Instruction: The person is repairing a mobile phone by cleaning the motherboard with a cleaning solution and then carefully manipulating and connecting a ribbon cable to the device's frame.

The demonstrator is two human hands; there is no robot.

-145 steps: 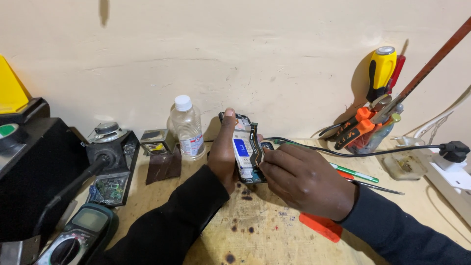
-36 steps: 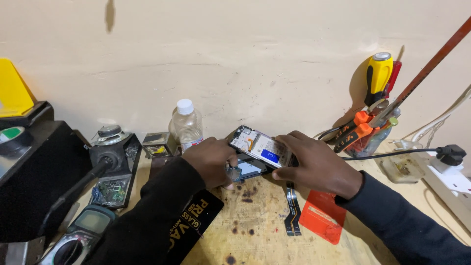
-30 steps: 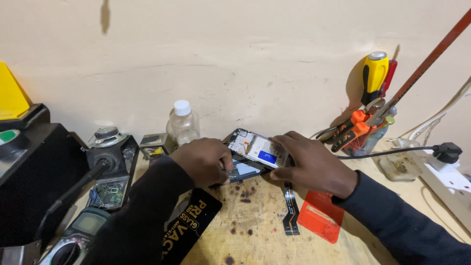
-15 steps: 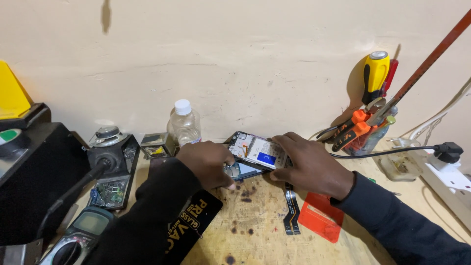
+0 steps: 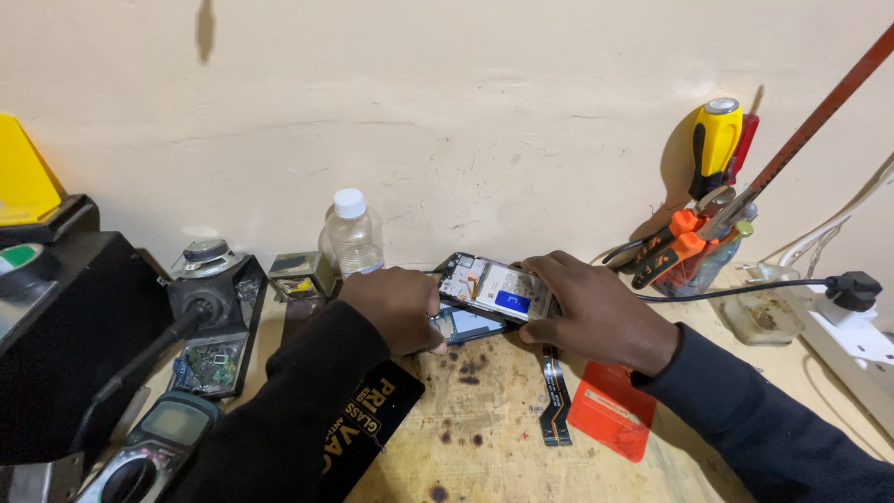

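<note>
While both hands bear on the opened phone [image 5: 494, 296], it lies near the back of the wooden bench [image 5: 484, 438], just in front of the wall and to the right of the clear plastic bottle [image 5: 354, 237].

Head view. The left hand [image 5: 396, 307] is curled over the phone's left end, fingers wrapped round its lower edge and a bluish panel [image 5: 466, 326] that shows beneath; it is grasping the phone. The right hand [image 5: 591, 312] lies over the right end, fingertips pressed on the top rim, thumb under; it too holds the phone. The exposed inside faces up: pale boards, a blue patch in the middle. The upper layer sits tilted over the bluish panel, apart at the near edge.

Judgement: to handle this well, keep the left hand as the steady clamp and let the right do the fine movement, with pressure on the frame edges rather than on the bare boards. A loose flex ribbon [image 5: 556, 396] lies on the bench below the right hand, touching the red card [image 5: 610, 419]; it should stay out from under the wrist. The black cable [image 5: 736, 291] runs just behind the right hand toward the plug [image 5: 847, 289]; avoid snagging it.
</note>
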